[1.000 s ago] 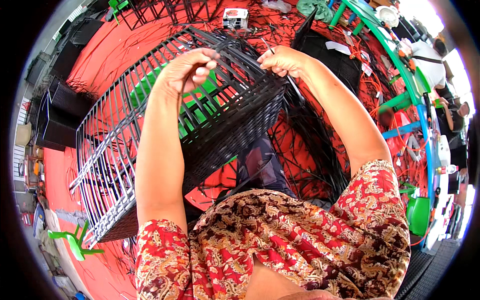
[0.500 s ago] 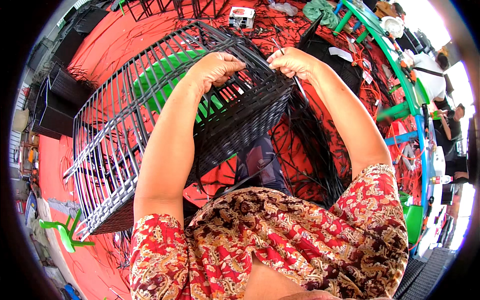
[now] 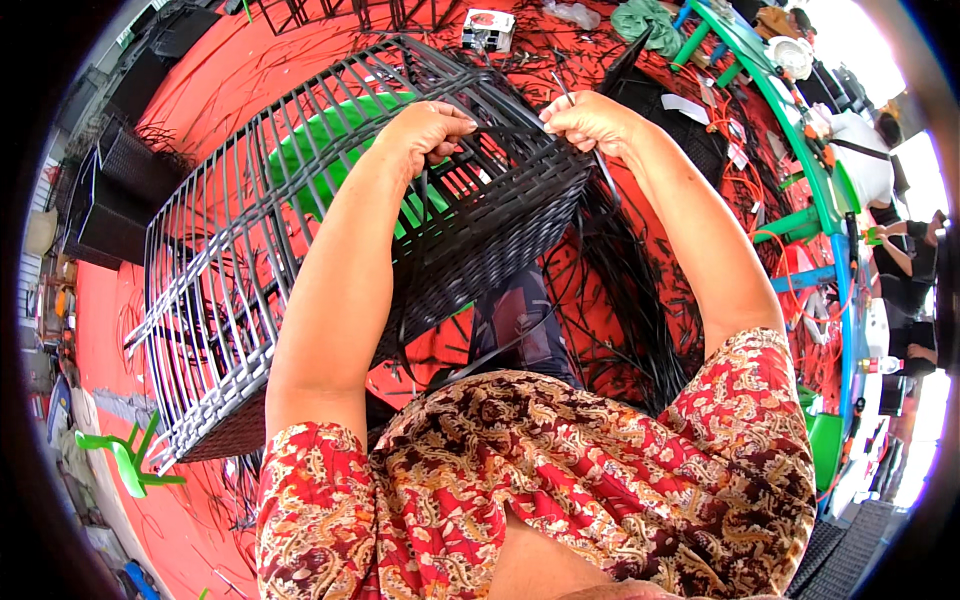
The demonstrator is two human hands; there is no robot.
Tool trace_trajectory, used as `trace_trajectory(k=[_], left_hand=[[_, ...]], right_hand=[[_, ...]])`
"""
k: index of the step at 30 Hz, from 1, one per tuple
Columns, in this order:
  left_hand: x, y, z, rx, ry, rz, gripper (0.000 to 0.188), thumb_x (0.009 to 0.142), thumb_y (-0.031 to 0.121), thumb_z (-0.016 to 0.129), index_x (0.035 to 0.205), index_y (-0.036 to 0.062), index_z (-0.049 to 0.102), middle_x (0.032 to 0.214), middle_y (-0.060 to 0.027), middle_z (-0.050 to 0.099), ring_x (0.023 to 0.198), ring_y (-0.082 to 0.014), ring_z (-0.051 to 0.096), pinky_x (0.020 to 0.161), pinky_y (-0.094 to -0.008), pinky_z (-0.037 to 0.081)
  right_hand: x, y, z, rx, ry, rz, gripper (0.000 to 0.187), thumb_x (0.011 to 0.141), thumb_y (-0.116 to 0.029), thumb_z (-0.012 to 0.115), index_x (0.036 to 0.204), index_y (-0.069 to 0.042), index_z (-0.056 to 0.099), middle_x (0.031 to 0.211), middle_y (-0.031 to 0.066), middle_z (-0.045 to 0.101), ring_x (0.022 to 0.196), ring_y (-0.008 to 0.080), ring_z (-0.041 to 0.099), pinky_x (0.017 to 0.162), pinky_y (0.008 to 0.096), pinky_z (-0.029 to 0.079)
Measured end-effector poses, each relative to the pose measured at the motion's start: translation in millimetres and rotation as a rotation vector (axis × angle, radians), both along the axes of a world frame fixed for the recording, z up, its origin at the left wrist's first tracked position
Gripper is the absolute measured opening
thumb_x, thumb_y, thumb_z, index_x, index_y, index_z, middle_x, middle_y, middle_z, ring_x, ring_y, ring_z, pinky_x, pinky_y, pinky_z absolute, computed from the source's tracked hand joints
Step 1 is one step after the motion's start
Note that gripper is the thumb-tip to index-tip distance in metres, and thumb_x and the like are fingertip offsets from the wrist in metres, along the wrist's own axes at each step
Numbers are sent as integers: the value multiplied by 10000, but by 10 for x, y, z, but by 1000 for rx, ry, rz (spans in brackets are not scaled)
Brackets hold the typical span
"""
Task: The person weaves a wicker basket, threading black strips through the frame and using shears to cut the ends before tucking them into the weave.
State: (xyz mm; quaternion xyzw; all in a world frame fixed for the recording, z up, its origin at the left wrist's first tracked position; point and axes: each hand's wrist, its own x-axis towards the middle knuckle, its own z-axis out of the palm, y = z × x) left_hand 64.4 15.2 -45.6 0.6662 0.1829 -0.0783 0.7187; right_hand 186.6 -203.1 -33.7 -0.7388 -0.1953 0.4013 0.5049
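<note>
A black woven frame (image 3: pixel 490 225) of plastic strips over bars lies tilted before me, partly woven on the near side, with open bars to the left. My left hand (image 3: pixel 432 132) is closed in a pinch on a black weaving strip (image 3: pixel 508 129) above the frame's upper edge. This strip runs across toward my right hand (image 3: pixel 592 122). My right hand is closed at the frame's right corner, with a thin greyish strand (image 3: pixel 563 86) sticking up from its fingers and continuing below them. Whether that strand is a strip or a slim tool, I cannot tell.
A bundle of loose black strips (image 3: pixel 640 290) hangs to the right of the frame. Behind the bars sits a green panel (image 3: pixel 330 150). A small green stool (image 3: pixel 130 460) is at left, a green-blue metal frame (image 3: pixel 820 190) at right. People work beyond it. Scraps litter the red floor.
My left hand has shifted slightly left and up, and the strip between the hands shows more clearly. The right hand has barely moved and keeps its grip.
</note>
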Motion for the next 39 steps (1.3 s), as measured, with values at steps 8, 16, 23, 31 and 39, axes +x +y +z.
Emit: trace_trajectory(k=[8,16,23,31,39], left_hand=[[74,-13,-111,46,11,-38,81,766,102,629,759,41,576,585,10,482,410,-62,380,358,-201,256],[309,-167,-297,737,-232,-124,167,738,165,626,658,21,593,552,-29,519,471,-114,484,429,-260,372],[326,-314,-107,838,-206,-184,235,705,257,611,593,52,643,507,-105,574,508,-219,589,564,-341,460],[228,-398,133,455,-73,-294,156,811,205,587,783,51,594,572,-35,559,471,-115,539,432,-244,400],[-57,-233,184,-320,-32,-392,239,832,118,591,1050,51,523,670,-2,551,511,-75,509,442,-209,417]], right_hand=[[23,-14,-4,-20,-9,1,165,740,-110,639,880,-74,558,595,-82,411,439,16,304,398,179,191],[-19,-2,82,-85,-91,58,199,766,-119,589,955,-62,575,618,-75,450,444,15,309,404,174,212],[39,-58,32,-177,-175,62,123,790,-169,597,885,-91,593,632,-58,472,454,24,308,414,187,223],[269,-259,-62,-222,-354,27,96,777,-204,613,768,-124,560,583,-80,437,462,39,303,431,216,240],[1209,-2035,-203,-1092,-1140,-411,274,753,-184,538,927,5,633,961,252,595,938,354,581,845,422,456]])
